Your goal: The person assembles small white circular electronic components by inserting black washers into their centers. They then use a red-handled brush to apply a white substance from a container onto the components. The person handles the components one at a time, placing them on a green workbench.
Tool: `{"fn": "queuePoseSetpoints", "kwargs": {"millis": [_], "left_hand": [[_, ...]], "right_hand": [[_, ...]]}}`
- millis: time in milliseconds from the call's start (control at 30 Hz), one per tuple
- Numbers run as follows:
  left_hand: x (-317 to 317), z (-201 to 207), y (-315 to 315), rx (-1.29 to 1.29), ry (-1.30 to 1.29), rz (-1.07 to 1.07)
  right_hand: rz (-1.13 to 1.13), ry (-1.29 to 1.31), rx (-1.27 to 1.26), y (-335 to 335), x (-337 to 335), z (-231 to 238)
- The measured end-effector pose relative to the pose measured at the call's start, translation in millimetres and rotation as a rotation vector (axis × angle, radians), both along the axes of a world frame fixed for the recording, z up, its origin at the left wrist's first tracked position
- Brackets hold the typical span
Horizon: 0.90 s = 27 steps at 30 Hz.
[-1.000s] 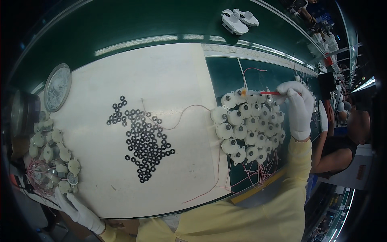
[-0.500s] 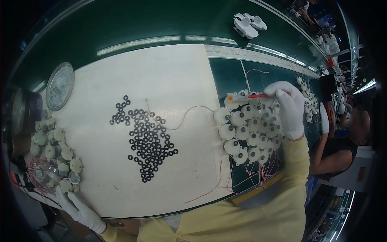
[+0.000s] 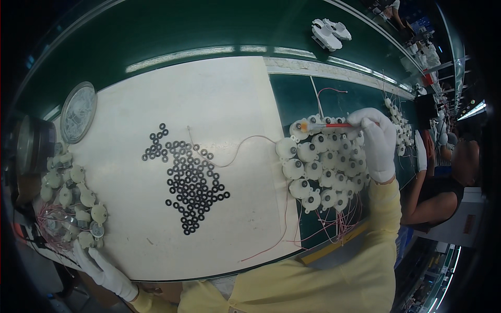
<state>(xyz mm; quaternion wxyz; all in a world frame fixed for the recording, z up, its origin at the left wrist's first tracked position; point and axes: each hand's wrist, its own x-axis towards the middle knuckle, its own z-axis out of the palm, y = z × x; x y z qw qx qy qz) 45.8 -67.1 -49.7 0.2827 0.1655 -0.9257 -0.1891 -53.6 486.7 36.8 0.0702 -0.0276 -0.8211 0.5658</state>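
Note:
My right hand (image 3: 373, 136), in a white glove, is closed around the red handle of a small brush (image 3: 338, 125). Its orange-tinged tip lies over the far-left part of a cluster of round whitish discs (image 3: 313, 170) with dark centres and pink wires. My left hand (image 3: 108, 275), also gloved, rests at the near-left table edge, fingers apart and nothing visibly held. Its fingertips are beside a heap of similar round parts (image 3: 87, 198) with tangled pink wires. Many small black rings (image 3: 193, 182) lie flat on the white sheet between my hands.
A clear round dish (image 3: 78, 112) of small translucent pieces stands far left. White moulded parts (image 3: 330, 34) lie on the green surface (image 3: 209, 26) at the back. More wired discs (image 3: 399, 128) are at the right, where another person's arm (image 3: 422, 203) shows.
The brush tip has shifted slightly right, with my right hand moving a little the same way. The white moulded parts at the back have slid right. My left hand has hardly moved.

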Motion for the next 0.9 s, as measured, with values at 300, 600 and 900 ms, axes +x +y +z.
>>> {"fn": "queuePoseSetpoints", "kwargs": {"millis": [300,600,900], "left_hand": [[-0.2,-0.5,0.8,0.014,0.015,0.000],[-0.3,1.1,2.5,0.014,0.017,0.007],[0.8,1.7,2.0,-0.004,0.005,0.011]], "right_hand": [[0.131,0.002,-0.121,-6.6,12.9,6.4],[0.098,-0.109,-0.131,-13.7,13.0,-3.3],[0.087,-0.117,-0.119,-4.9,16.3,-12.4]]}}
